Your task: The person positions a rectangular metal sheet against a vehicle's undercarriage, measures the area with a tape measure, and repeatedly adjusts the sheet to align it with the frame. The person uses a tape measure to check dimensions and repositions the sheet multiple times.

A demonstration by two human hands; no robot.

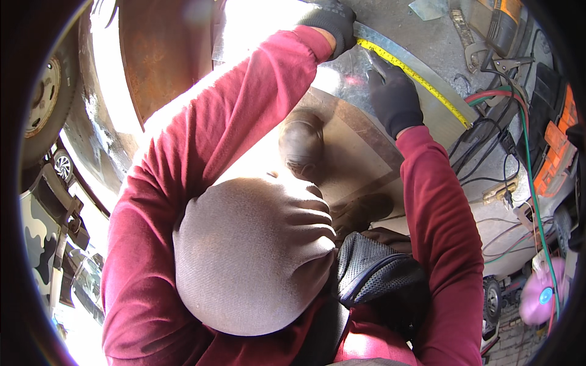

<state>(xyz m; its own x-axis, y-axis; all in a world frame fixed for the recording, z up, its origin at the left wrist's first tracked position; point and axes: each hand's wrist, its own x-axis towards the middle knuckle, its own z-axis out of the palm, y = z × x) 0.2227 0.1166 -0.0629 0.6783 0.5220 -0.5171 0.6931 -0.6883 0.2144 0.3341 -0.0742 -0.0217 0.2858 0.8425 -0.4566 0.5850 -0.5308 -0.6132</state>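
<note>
A yellow tape measure (415, 76) stretches diagonally over a grey sheet-metal panel (442, 85), its far end near the panel's lower right corner. My gloved left hand (329, 27) is closed on the tape's upper end; the case is hidden by the hand. Just below the tape, my gloved right hand (394, 97) is closed round a thin pointed tool (375, 60), too small to identify, over the shiny metal. Beneath lies a brown board (360, 146), with a worn boot (302, 143) beside the panel. My grey-clad knee (250, 256) is in the lower middle.
Rusty metal (159, 67) and a wheel (46, 94) stand at the left. At the right are a power tool (497, 24), steel clamps (470, 46), tangled hoses and cables (526, 134), orange plastic pieces (552, 152) and a pink disc-like object (543, 296).
</note>
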